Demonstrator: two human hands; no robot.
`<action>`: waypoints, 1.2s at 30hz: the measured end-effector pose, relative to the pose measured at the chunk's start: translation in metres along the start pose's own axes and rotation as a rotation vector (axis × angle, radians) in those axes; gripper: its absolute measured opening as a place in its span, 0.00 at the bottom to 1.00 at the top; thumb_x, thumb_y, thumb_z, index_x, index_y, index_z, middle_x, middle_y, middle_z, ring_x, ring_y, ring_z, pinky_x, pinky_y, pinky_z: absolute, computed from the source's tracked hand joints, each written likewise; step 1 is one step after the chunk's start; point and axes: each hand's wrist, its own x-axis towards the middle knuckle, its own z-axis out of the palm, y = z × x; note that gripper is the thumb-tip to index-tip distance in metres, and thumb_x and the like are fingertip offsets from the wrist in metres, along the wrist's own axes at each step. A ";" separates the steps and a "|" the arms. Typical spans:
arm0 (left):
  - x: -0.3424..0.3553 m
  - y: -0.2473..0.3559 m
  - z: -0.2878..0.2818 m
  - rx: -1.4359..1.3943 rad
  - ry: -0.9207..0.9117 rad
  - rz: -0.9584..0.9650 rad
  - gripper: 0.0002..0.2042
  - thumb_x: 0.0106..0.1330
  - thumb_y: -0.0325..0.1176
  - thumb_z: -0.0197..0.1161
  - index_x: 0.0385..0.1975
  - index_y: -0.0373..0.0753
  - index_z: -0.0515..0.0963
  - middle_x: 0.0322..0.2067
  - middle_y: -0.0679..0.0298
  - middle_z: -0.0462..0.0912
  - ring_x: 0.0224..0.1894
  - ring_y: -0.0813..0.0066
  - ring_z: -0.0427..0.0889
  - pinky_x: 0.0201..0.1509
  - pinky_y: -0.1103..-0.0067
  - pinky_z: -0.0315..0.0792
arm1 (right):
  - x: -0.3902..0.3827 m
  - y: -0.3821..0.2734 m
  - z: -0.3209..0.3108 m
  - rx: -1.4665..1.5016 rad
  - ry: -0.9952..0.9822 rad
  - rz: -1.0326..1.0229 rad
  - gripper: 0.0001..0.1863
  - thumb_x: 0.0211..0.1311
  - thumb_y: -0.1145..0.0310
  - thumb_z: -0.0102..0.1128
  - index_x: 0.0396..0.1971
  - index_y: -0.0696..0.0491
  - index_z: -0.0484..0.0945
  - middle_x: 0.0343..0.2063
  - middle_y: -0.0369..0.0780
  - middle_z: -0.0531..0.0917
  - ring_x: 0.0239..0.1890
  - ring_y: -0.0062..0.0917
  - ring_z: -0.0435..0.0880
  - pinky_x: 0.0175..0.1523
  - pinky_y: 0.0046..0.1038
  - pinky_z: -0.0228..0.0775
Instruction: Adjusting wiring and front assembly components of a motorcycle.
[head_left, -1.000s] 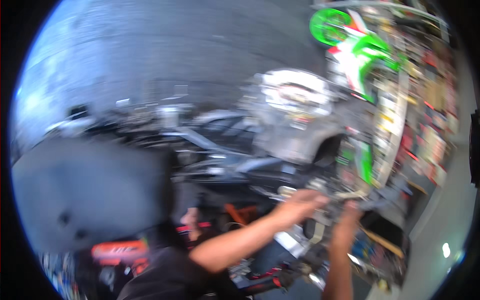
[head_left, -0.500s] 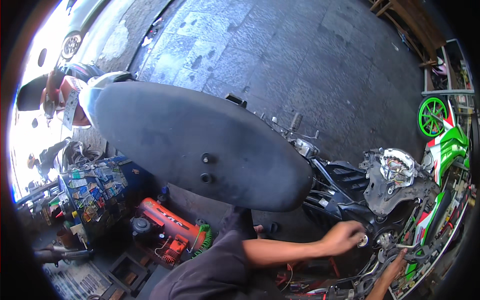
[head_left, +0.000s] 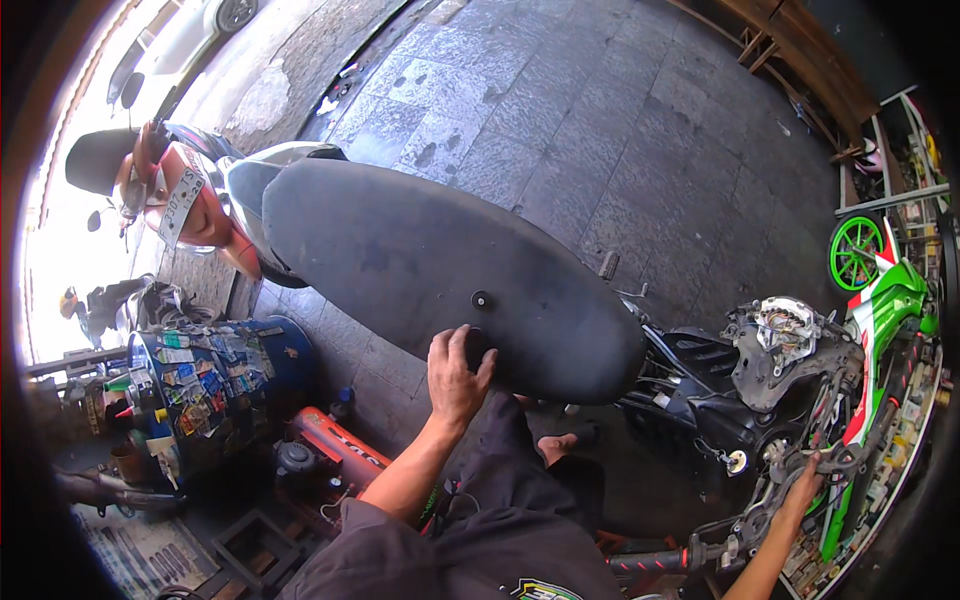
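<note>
Left hand [head_left: 455,375] laid on the lower rim of a long black scooter seat [head_left: 440,270], fingers curled over the edge in a loose grip just below a small round stud. Right hand [head_left: 800,492] out at the far right, wrapped around part of a stripped motorbike frame [head_left: 780,370]. Blue sticker-covered drum [head_left: 215,385] and orange compressor [head_left: 330,452] crowding the lower left. Green-wheeled bike [head_left: 870,270] hemming in the right edge. Open paved floor [head_left: 620,130] beyond the seat.

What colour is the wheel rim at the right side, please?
The wheel rim is bright green, with a black tyre around it. The head view shows it at the right edge.
</note>
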 end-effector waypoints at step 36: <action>0.038 0.000 0.016 -0.326 -0.026 0.083 0.11 0.57 0.25 0.64 0.40 0.34 0.75 0.34 0.54 0.80 0.33 0.57 0.81 0.40 0.71 0.75 | -0.032 -0.032 0.023 0.062 -0.119 -0.220 0.35 0.66 0.52 0.57 0.66 0.58 0.64 0.65 0.46 0.68 0.66 0.37 0.67 0.68 0.34 0.53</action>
